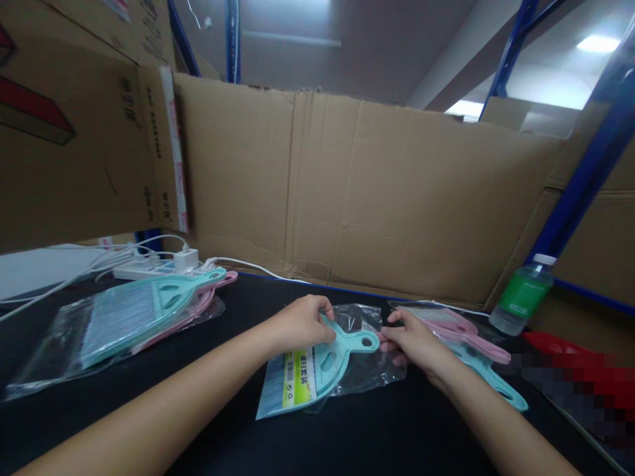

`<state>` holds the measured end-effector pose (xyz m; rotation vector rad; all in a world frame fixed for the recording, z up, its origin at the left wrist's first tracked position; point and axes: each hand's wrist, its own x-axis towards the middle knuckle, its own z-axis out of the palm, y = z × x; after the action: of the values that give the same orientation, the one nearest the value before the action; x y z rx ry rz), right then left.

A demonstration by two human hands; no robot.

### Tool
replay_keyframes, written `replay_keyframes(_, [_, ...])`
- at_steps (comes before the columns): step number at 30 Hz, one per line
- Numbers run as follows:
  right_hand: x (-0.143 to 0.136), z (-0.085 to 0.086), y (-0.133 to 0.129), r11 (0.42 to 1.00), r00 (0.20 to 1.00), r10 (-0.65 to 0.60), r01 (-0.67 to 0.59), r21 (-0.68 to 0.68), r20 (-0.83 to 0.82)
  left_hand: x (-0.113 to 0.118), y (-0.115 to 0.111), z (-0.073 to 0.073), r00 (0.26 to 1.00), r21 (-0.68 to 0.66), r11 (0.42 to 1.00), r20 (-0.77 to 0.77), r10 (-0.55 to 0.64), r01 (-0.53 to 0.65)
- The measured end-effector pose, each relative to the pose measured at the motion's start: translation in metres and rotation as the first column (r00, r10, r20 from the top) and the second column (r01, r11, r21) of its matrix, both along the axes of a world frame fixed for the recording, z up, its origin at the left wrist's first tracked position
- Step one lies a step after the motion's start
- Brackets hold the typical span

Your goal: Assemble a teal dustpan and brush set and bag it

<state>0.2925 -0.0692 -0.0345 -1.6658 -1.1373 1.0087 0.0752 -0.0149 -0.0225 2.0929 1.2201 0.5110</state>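
Observation:
A teal brush-and-dustpan set [330,363] with a yellow-green label [298,377] lies on the black table in front of me. My left hand [310,322] has its fingers closed on the set's upper edge, left of the handle. Beneath and behind the handle spreads a clear plastic bag [370,377]. At the handle's end, my right hand [404,337] has bent fingers beside a small pink part. Whether those fingers grip the pink part or the bag is too unclear to tell.
Bagged teal and pink sets [133,317] lie at the left, below a white power strip [149,266] with cables. Pink [464,330] and teal [496,383] pieces lie at the right, near a green-labelled bottle [524,297]. A cardboard wall [387,198] stands behind.

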Motion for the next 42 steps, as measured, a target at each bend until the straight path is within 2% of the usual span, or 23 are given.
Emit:
replay_keyframes(2, [0.003,-0.002,0.001,1.0,1.0,-0.005,0.005,0.003,0.001,-0.002,0.0,0.001,1.0,0.003,1.0,-0.006,-0.014,0.014])
replay_keyframes(7, [0.007,-0.003,0.003,0.995,0.995,0.094,-0.094,-0.019,-0.017,-0.005,-0.002,0.001,0.999,0.018,0.999,-0.024,-0.032,0.032])
replay_keyframes(12, [0.007,0.0,0.004,0.995,0.997,0.082,-0.081,-0.057,0.013,-0.005,-0.004,0.003,0.998,0.031,0.999,-0.046,-0.036,0.038])
replay_keyframes(24, [0.001,0.007,-0.006,0.98,0.977,0.165,-0.178,-0.091,-0.138,-0.007,-0.003,0.005,0.998,0.033,0.998,0.001,-0.061,0.061])
replay_keyframes(28, [0.001,0.008,-0.007,0.978,0.964,0.14,-0.17,-0.119,-0.226,-0.004,-0.005,0.009,0.994,-0.057,0.998,0.105,-0.022,0.028])
replay_keyframes(32, [0.002,0.008,-0.007,0.98,0.96,0.15,-0.177,-0.095,-0.237,-0.003,-0.006,0.012,0.969,-0.178,0.984,0.245,0.036,0.009])
replay_keyframes(37, [0.002,0.008,-0.007,0.982,0.965,0.139,-0.163,-0.093,-0.222,-0.004,-0.003,0.011,0.966,-0.262,0.965,0.253,0.056,0.012])
replay_keyframes(42, [0.002,0.011,-0.007,0.98,0.963,0.149,-0.175,-0.1,-0.226,-0.004,-0.004,0.012,0.969,-0.244,0.968,0.248,0.011,0.051])
